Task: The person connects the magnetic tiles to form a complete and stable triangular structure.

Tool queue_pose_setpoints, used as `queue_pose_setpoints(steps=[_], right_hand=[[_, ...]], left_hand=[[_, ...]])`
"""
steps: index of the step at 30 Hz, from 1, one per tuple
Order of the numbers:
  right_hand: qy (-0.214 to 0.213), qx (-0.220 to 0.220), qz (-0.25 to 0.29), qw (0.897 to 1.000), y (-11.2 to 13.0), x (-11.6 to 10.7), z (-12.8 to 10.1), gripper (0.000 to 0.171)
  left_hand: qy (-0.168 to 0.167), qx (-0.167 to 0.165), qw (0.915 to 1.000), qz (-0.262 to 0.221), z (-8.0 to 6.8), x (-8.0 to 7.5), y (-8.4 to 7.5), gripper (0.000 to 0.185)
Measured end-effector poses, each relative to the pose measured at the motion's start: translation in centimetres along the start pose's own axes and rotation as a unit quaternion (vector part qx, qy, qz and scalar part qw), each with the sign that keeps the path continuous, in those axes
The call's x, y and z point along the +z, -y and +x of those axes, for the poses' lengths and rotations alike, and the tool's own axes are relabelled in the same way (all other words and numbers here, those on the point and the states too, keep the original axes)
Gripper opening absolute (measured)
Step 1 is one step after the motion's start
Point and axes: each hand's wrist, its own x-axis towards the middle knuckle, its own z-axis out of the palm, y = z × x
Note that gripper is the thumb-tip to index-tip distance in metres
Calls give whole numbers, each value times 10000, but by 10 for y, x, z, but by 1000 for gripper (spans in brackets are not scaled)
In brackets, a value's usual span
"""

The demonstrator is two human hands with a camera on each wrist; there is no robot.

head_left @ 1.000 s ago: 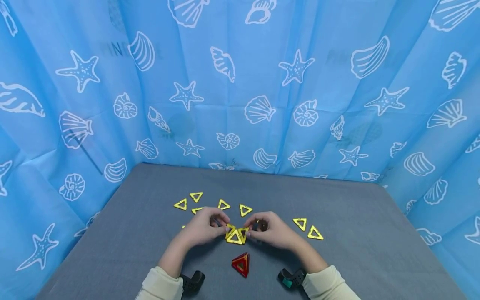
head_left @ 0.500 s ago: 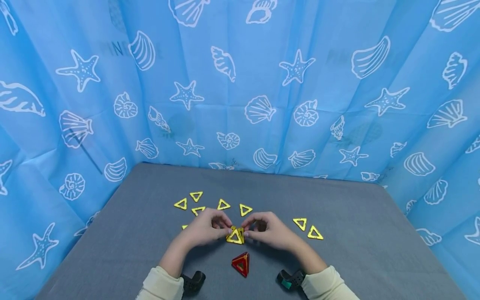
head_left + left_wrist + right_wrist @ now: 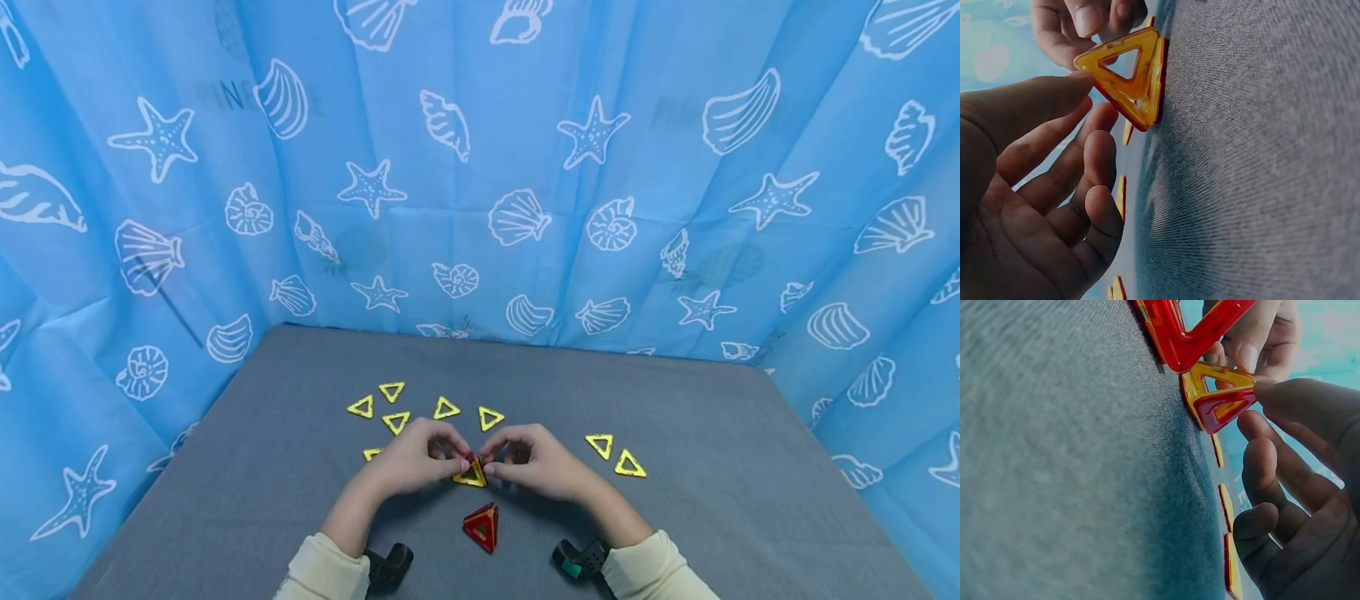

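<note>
Several triangular magnetic tiles stand leaned together as a small pyramid [image 3: 470, 477] on the table, low in the middle of the head view. My left hand [image 3: 420, 454] pinches its top from the left, thumb [image 3: 1075, 87] at the upper corner. From the other side my right hand [image 3: 543, 462] pinches the same top, its thumb [image 3: 1279, 394] at the tip. The pyramid's yellow-orange face [image 3: 1091, 61] shows in the left wrist view, and a red-looking face [image 3: 1229, 407] in the right one. A finished-looking red pyramid [image 3: 481, 527] stands nearer me.
Loose yellow triangle tiles lie flat beyond and left of my hands, among them one tile [image 3: 392, 392] at the far left and another tile [image 3: 491, 417] behind the pyramid. Two more, a tile [image 3: 600, 447] and its neighbour tile [image 3: 630, 464], lie right. A blue curtain [image 3: 480, 167] hangs behind the grey table [image 3: 712, 500].
The side tiles, spread outward a second ago, have been tilted up and inward until their tips meet. Both hands have come closer together over them. The red pyramid and loose tiles have stayed put.
</note>
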Motion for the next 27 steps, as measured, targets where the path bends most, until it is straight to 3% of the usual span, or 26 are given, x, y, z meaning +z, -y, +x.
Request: queue_pose_setpoints(steps=[10, 21, 27], right_hand=[[162, 84, -20, 9998, 1, 1, -1, 32], [300, 275, -195, 9990, 2, 2, -1, 34], [264, 231, -191, 9992, 1, 1, 0, 32]], left_hand=[[-129, -138, 9997, -127, -5, -10, 2, 18], [-864, -322, 9957, 34, -21, -41, 12, 22], [-1054, -447, 9934, 25, -33, -60, 23, 26]])
